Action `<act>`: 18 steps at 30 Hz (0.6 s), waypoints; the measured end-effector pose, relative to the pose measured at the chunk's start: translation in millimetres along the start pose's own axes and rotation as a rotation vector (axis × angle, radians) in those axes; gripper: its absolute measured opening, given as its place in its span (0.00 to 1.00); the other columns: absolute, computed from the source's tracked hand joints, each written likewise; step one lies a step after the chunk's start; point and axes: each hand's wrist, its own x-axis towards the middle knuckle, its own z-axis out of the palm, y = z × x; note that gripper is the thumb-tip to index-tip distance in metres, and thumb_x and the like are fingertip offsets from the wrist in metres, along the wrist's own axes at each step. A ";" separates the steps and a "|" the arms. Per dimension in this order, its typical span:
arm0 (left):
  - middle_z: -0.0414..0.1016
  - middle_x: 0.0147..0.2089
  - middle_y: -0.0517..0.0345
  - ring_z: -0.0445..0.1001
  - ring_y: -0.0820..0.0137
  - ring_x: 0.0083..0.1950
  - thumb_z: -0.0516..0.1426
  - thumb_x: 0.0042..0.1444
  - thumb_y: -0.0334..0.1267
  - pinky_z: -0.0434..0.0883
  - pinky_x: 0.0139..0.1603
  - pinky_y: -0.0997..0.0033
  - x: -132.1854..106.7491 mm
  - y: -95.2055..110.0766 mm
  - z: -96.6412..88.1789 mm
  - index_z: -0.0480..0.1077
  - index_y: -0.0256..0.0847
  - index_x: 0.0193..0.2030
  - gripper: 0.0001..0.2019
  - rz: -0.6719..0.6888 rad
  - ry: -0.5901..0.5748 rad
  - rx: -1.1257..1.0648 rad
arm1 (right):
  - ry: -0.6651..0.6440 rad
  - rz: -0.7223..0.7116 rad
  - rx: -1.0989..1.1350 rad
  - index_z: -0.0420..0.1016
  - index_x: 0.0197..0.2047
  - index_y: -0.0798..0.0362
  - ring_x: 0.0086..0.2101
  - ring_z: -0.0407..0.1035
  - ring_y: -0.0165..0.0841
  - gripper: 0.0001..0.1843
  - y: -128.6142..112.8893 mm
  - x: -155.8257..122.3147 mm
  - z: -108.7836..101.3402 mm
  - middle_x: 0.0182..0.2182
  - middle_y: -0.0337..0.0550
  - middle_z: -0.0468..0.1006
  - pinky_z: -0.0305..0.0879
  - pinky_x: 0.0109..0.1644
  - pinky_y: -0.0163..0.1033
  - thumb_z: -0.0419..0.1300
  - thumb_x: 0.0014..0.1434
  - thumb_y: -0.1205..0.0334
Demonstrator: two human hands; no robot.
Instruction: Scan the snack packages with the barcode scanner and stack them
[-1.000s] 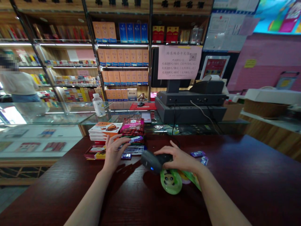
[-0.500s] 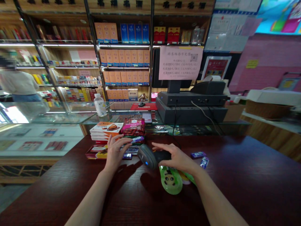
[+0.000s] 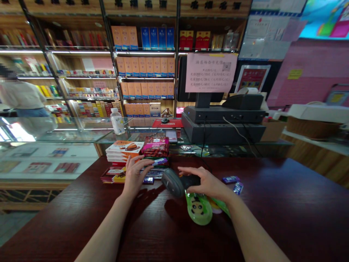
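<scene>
Right hand [image 3: 207, 183] clenches a dark grey plastic handheld barcode scanner [image 3: 171, 183] by its handle, above the dark wooden counter [image 3: 54, 225]; it looks light and stiff. Left hand [image 3: 134, 177] pinches a small purple foil-wrapped bar [image 3: 160, 162], likely light and slippery, best held at its end.

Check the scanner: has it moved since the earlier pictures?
Yes: the scanner has shifted slightly left and up in view, judged against the green panda pouch below it.

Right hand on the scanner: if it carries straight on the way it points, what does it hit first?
The barcode scanner in the right hand leads, and the first thing beyond its nose looks to be the left hand, holding a purple-wrapped packet. Depth is hard to judge from this view, so it may pass close by.
</scene>
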 end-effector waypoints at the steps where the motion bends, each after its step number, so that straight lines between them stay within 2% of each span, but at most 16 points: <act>1: 0.84 0.44 0.61 0.72 0.58 0.57 0.62 0.58 0.40 0.51 0.71 0.40 0.1 0.4 -0.3 0.79 0.53 0.44 0.07 0.000 -0.004 -0.003 | -0.010 0.009 -0.014 0.67 0.67 0.40 0.53 0.68 0.44 0.39 0.6 0.2 -0.3 0.57 0.40 0.77 0.58 0.60 0.49 0.69 0.52 0.56; 8: 0.83 0.44 0.60 0.73 0.59 0.56 0.62 0.59 0.42 0.51 0.72 0.41 -0.7 1.6 0.0 0.79 0.53 0.43 0.07 -0.028 -0.018 -0.002 | -0.117 -0.001 -0.161 0.76 0.60 0.41 0.51 0.72 0.43 0.32 1.4 2.2 1.6 0.54 0.39 0.80 0.57 0.61 0.46 0.69 0.50 0.60; 11: 0.83 0.44 0.59 0.73 0.59 0.56 0.61 0.59 0.42 0.51 0.71 0.42 -0.9 0.7 0.8 0.79 0.53 0.43 0.06 -0.027 -0.012 -0.003 | -0.133 0.027 -0.206 0.76 0.59 0.41 0.52 0.71 0.44 0.32 3.1 2.6 2.7 0.55 0.39 0.79 0.57 0.60 0.47 0.68 0.49 0.62; 18: 0.82 0.44 0.58 0.74 0.61 0.54 0.60 0.61 0.43 0.52 0.72 0.43 -0.4 0.7 1.1 0.80 0.52 0.44 0.08 -0.028 -0.012 0.002 | -0.149 -0.011 -0.226 0.76 0.58 0.45 0.54 0.69 0.45 0.33 12.3 3.2 5.0 0.53 0.43 0.79 0.57 0.62 0.49 0.70 0.46 0.64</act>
